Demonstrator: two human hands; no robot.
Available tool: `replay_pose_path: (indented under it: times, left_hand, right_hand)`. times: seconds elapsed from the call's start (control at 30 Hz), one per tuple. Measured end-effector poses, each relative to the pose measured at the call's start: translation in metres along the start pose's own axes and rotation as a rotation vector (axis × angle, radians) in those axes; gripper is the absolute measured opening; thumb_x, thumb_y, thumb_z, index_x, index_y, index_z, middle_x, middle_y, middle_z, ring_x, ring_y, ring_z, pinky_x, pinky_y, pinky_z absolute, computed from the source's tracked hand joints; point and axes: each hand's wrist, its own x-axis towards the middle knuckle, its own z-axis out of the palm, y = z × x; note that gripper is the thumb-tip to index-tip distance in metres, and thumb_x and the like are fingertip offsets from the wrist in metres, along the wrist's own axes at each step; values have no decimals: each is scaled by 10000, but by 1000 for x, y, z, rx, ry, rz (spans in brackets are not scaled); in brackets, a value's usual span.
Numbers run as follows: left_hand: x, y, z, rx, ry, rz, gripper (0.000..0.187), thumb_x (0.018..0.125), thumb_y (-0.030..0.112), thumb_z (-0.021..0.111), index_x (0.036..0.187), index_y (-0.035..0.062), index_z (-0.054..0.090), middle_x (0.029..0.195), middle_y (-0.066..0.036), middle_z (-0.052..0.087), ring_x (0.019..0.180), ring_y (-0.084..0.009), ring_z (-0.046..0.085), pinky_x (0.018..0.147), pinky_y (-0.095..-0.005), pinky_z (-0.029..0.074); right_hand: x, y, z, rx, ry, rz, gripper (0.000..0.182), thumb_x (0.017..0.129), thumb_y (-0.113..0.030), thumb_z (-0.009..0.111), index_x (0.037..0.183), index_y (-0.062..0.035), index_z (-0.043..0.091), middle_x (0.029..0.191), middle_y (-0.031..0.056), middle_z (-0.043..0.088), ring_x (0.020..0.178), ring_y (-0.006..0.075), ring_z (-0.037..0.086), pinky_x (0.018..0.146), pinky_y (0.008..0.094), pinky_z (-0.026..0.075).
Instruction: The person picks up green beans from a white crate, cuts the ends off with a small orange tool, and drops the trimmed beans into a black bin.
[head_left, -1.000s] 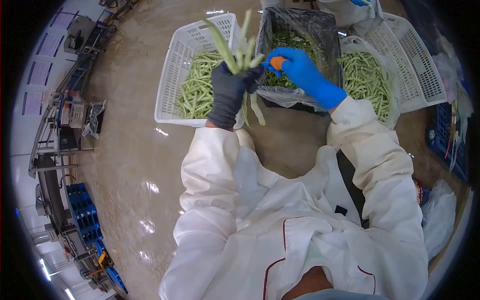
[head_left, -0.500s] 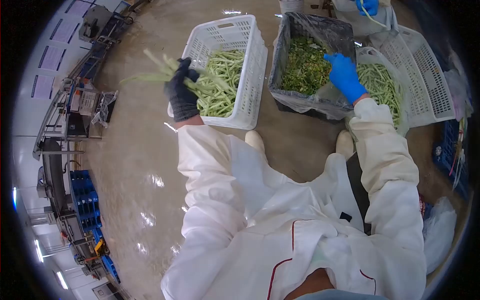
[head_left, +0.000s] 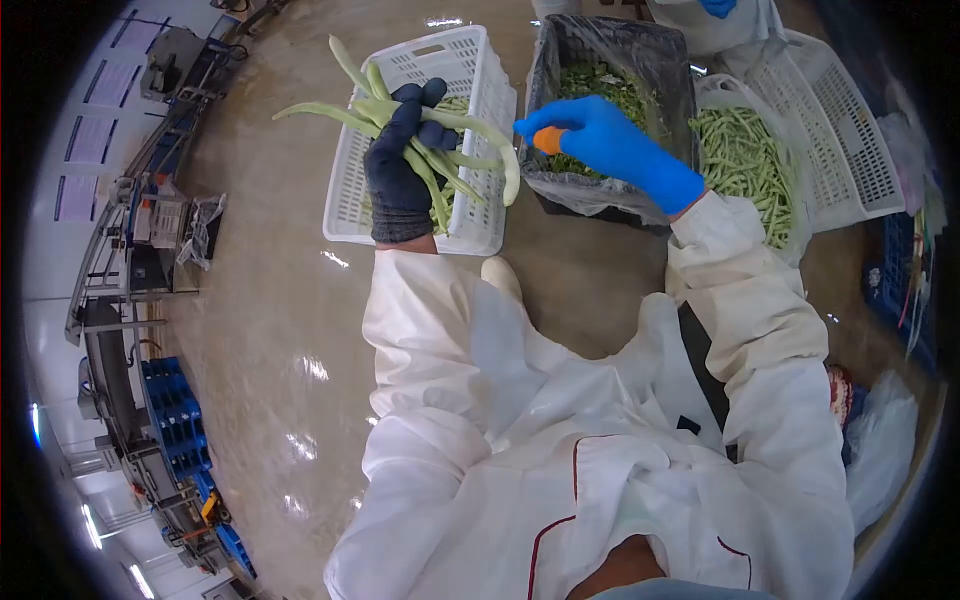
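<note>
Holds green pods (head_left: 375, 108) in the left hand (head_left: 390, 170) above the near edge of the white crate (head_left: 492, 85), and grips an orange object (head_left: 548, 140) in the right hand (head_left: 605, 142) by the left edge of the dark bin (head_left: 660, 62).

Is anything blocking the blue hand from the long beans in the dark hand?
Nothing visible is. Between the right hand, which holds an orange thing, and the beans in the left hand, there's just an open gap, with floor showing beyond.
</note>
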Motion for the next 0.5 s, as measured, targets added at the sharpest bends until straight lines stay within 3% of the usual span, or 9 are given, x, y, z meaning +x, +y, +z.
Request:
replay_pose_path:
  times: [0.13, 0.23, 0.3, 0.37, 0.47, 0.5]
  left_hand:
    - [-2, -1, 4, -48, 27, 9, 260, 903, 105, 558, 1146, 15, 557, 1154, -197, 612, 659, -125, 530, 644, -308, 477]
    - [-1, 5, 10, 201, 140, 92, 247, 853, 67, 632, 1089, 7, 589, 1033, -152, 659, 643, -122, 549, 599, -301, 474]
    - [18, 8, -27, 709, 417, 280, 252, 798, 19, 683, 1040, -3, 615, 918, -116, 668, 609, -125, 561, 555, -291, 469]
    - [23, 13, -50, 1231, 631, 526, 270, 704, -64, 748, 953, -20, 653, 741, -62, 650, 537, -138, 568, 486, -276, 454]
    - [21, 9, -61, 800, 550, 286, 275, 724, -42, 741, 986, -17, 660, 759, -68, 646, 534, -140, 563, 494, -260, 452]
    - [15, 7, -44, 841, 519, 162, 279, 737, -28, 738, 1006, -20, 665, 759, -59, 644, 539, -138, 564, 496, -260, 448]
  right_hand:
    - [-4, 1, 6, 18, -23, 67, 371, 812, 54, 501, 1139, -7, 666, 1122, 114, 680, 1055, 172, 623, 960, 328, 473]
    - [-4, 6, 10, 6, -15, 94, 327, 824, -11, 545, 1123, -22, 675, 1077, 122, 693, 983, 173, 645, 899, 322, 494]
    - [-4, 19, 8, -117, 29, -6, 285, 831, -108, 618, 1101, -55, 693, 989, 140, 713, 857, 187, 682, 799, 320, 528]
    - [-7, 20, 5, -260, 81, 38, 292, 826, -111, 620, 1105, -58, 688, 997, 156, 706, 861, 226, 687, 799, 339, 527]
    - [-10, 26, 0, -366, 139, 72, 291, 818, -118, 625, 1097, -61, 689, 1003, 168, 698, 875, 269, 686, 810, 359, 524]
    - [-9, 27, -1, -382, 159, 81, 289, 816, -121, 628, 1092, -62, 690, 1004, 170, 696, 880, 280, 685, 815, 364, 522]
